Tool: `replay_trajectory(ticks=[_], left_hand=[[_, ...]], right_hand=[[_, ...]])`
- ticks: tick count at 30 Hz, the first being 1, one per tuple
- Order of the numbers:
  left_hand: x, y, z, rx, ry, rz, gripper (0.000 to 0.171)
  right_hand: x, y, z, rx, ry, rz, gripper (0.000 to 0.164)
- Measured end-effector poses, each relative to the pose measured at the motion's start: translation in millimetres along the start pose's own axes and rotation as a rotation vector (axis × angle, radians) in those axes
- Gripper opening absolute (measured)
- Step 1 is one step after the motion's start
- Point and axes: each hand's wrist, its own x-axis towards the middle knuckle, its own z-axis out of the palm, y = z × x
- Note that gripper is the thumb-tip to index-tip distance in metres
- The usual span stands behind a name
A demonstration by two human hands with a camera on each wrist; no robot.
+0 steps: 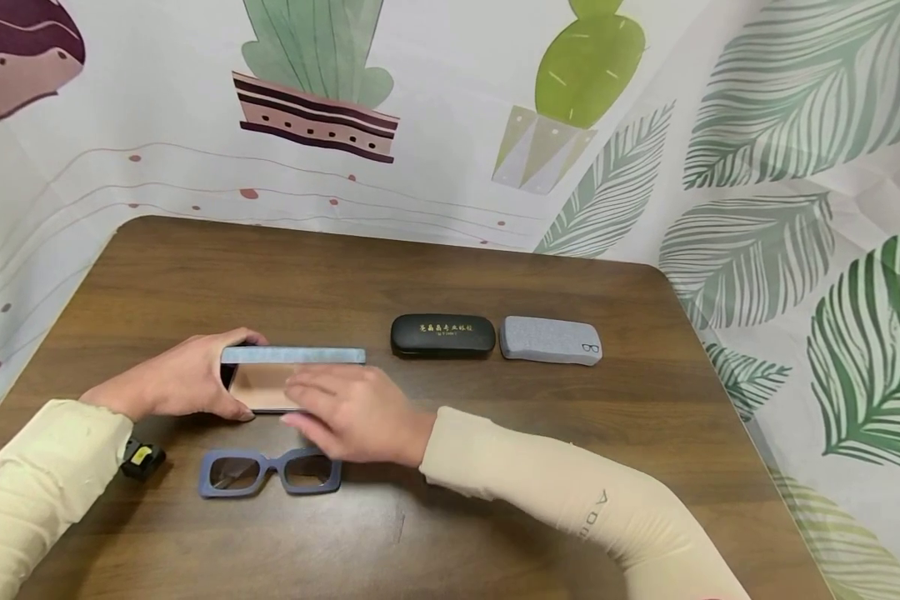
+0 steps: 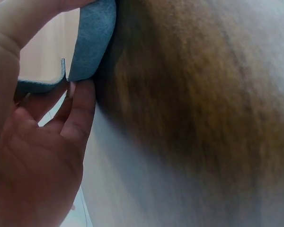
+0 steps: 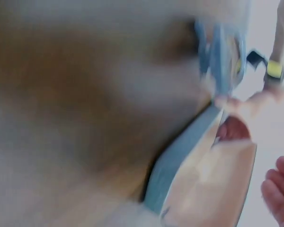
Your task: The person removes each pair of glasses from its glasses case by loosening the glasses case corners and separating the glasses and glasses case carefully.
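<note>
My left hand (image 1: pixel 183 375) grips the left end of an opened glasses case (image 1: pixel 292 355), blue outside with a pale pink lining. In the left wrist view, fingertips press at the hinged end of the case (image 2: pixel 95 40). My right hand (image 1: pixel 363 415) hovers before the case's right part with loosely bent fingers and holds nothing. The right wrist view shows its fingers (image 3: pixel 280 191) apart from the case lid. Blue-framed sunglasses (image 1: pixel 272 463) with dark rectangular lenses lie on the table just below the case, lenses toward me.
A black glasses case (image 1: pixel 442 335) with gold lettering and a grey fabric glasses case (image 1: pixel 549 340) stand side by side, closed, behind and to the right. A small black device with a yellow label (image 1: pixel 142 458) sits at my left wrist. Patterned cloth (image 1: pixel 450 192) hangs behind the wooden table (image 1: pixel 495 283).
</note>
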Motion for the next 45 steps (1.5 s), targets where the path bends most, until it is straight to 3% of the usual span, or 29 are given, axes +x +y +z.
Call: replay_trajectory(ticks=[5, 9, 14, 21, 25, 32, 45], left_hand=[[6.8, 2.0, -0.5, 0.018, 0.0, 0.01, 0.092], [10.8, 2.9, -0.2, 0.017, -0.013, 0.001, 0.094], [6.4, -0.3, 1.2, 0.02, -0.026, -0.027, 0.097], [4.5, -2.4, 2.1, 0.019, -0.019, -0.022, 0.096], [3.7, -1.8, 2.9, 0.014, -0.026, -0.022, 0.096], [2.0, -1.9, 2.0, 0.028, -0.013, -0.014, 0.094], [0.7, -3.8, 2.8, 0.063, 0.009, 0.008, 0.089]], right_hand=[[0, 23, -3, 0.083, 0.039, 0.166, 0.029], [1, 34, -2, 0.198, -0.104, 0.408, 0.043], [4, 40, 10, 0.425, -0.318, 0.695, 0.053], [7, 48, 20, 0.709, -0.373, 0.939, 0.057], [7, 52, 20, 0.838, -0.395, 0.985, 0.06], [8, 56, 23, 0.94, -0.388, 1.002, 0.06], [7, 52, 22, 0.898, -0.383, 0.946, 0.066]])
